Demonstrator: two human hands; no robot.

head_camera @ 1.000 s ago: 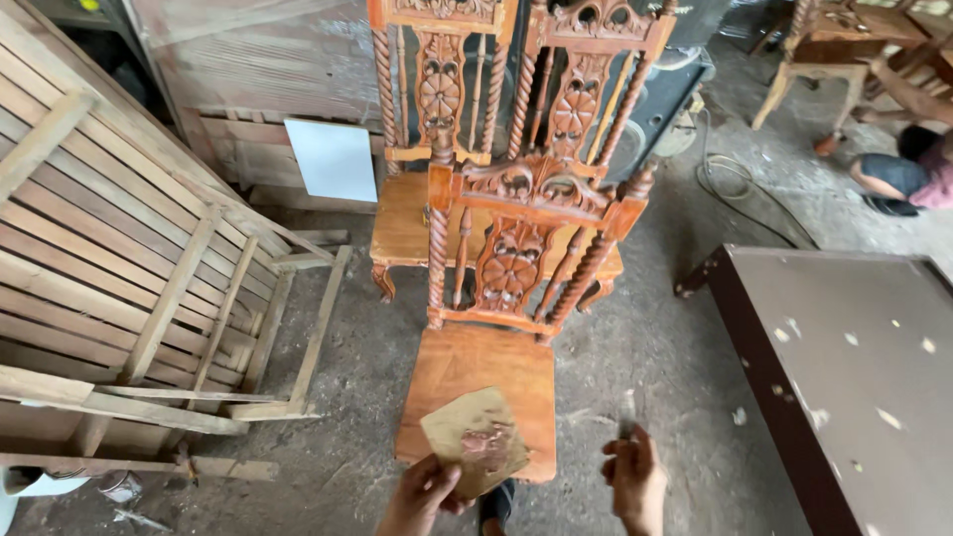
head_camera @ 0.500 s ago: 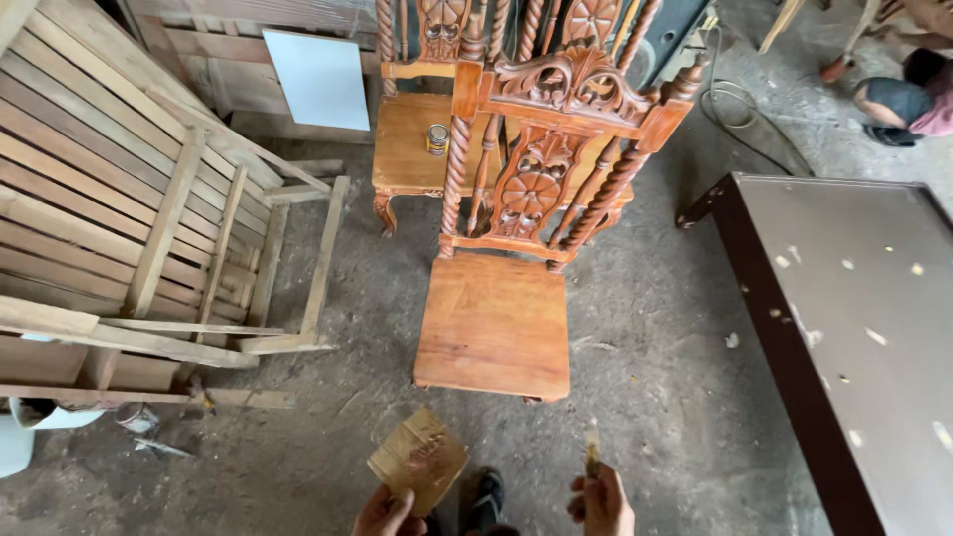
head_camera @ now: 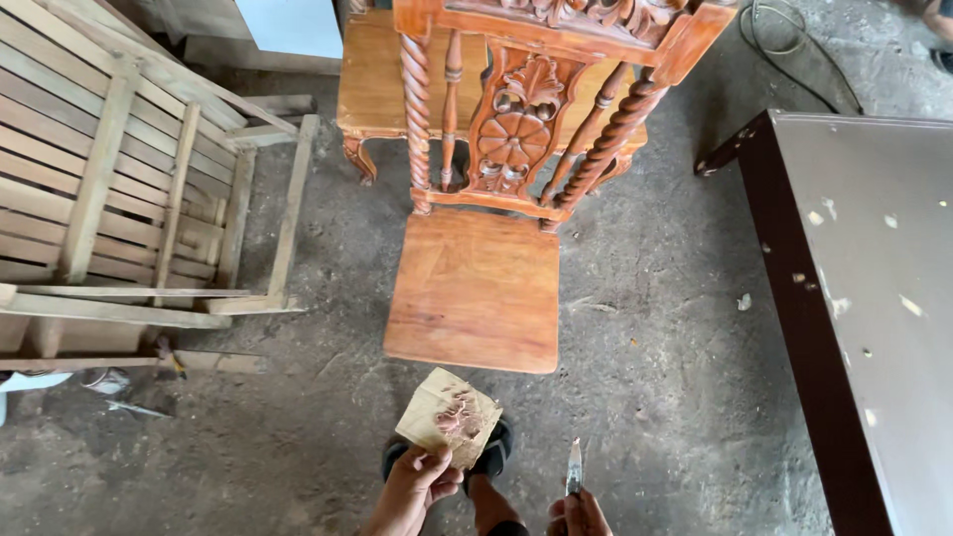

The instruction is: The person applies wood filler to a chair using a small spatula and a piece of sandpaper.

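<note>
Two carved wooden chairs stand in the middle: one near (head_camera: 473, 288) and one far (head_camera: 377, 79) behind it. One slatted wooden frame (head_camera: 119, 199) lies left. One dark table (head_camera: 874, 298) stands right. One sanding pad (head_camera: 449, 417) and one small blade (head_camera: 574, 469) are near.

orange-brown carved chair (head_camera: 476, 288), dark brown table (head_camera: 794, 298)

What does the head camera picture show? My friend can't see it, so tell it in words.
Seen from above, a person's left hand holds a flat wooden piece with a carved pattern, and the right hand holds a small blade pointing up. Ahead on the dusty concrete floor stands a carved wooden chair, with slatted frames left and a dark table right.
</note>
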